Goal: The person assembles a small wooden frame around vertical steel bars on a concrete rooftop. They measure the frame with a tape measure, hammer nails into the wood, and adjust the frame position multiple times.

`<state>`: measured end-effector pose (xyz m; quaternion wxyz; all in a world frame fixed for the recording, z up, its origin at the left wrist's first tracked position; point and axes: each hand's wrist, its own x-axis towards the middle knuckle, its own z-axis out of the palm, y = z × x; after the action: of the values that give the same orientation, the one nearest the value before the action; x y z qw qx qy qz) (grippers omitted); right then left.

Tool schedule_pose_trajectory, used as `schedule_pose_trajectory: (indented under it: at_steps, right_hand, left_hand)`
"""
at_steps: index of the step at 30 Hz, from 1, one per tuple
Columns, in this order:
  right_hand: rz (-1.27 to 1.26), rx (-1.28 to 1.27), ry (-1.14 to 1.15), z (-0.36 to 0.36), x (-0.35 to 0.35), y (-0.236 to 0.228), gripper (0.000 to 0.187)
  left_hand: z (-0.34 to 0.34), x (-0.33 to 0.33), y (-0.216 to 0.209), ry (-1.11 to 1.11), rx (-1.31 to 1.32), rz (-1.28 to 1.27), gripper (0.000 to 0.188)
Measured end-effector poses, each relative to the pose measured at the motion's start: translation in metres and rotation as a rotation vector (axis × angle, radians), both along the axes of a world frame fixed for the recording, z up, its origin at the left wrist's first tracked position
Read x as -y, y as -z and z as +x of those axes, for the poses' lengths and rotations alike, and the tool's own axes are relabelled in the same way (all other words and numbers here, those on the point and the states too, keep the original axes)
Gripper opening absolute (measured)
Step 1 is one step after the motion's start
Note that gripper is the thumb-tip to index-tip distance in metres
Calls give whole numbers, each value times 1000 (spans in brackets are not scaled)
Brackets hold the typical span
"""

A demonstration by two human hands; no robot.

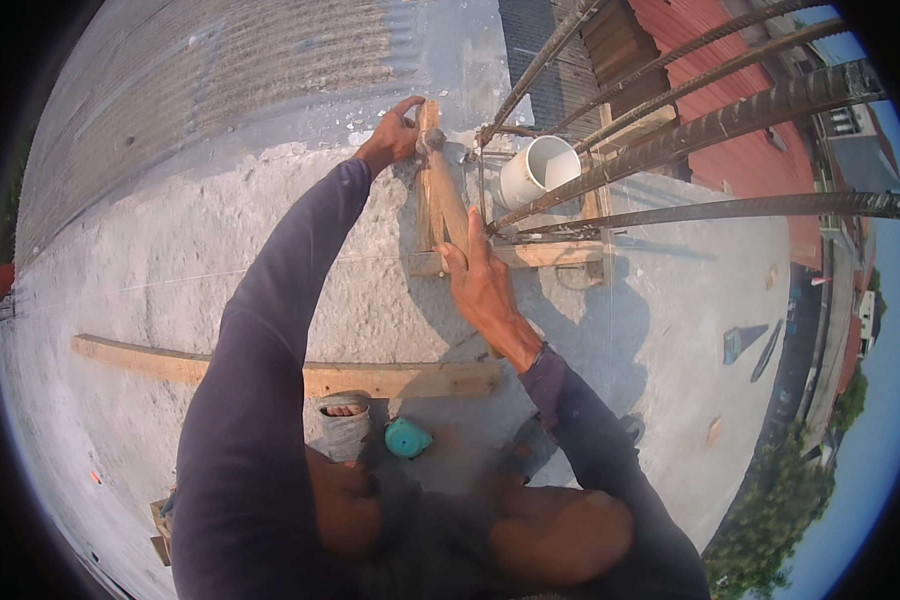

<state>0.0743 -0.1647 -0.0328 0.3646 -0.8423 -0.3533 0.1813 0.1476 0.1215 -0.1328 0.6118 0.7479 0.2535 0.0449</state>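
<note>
My right hand is wrapped round the lower part of a hammer's wooden handle, with a finger stretched along it. The dull metal hammer head lies over the far part of a short wooden board. At that board's far end, my left hand grips the edge, its fingertips beside the wood. The board's near end meets a second wooden piece running to the right, partly hidden behind my right hand. These pieces lie round the foot of the steel bars.
Thick ribbed rebars slant up to the right, close to my right hand. A white bucket stands among them. A long timber lies across the rough concrete near my feet, beside a teal round object. Corrugated roofing lies beyond.
</note>
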Motion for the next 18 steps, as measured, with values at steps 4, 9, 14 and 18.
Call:
schedule_pose_trajectory:
  at_steps: [4, 9, 14, 18]
  right_hand:
    - [-100, 70, -67, 4, 1, -1, 66]
    - [-73, 90, -53, 6, 4, 1, 66]
    - [-85, 24, -61, 9, 1, 0, 66]
    - [-239, 19, -98, 15, 5, -9, 67]
  left_hand:
    - [4, 1, 9, -37, 114, -198, 85]
    - [-1, -3, 9, 33, 94, -75, 92]
    - [-2, 1, -3, -12, 23, -86, 97]
    - [-4, 1, -11, 35, 64, -253, 102]
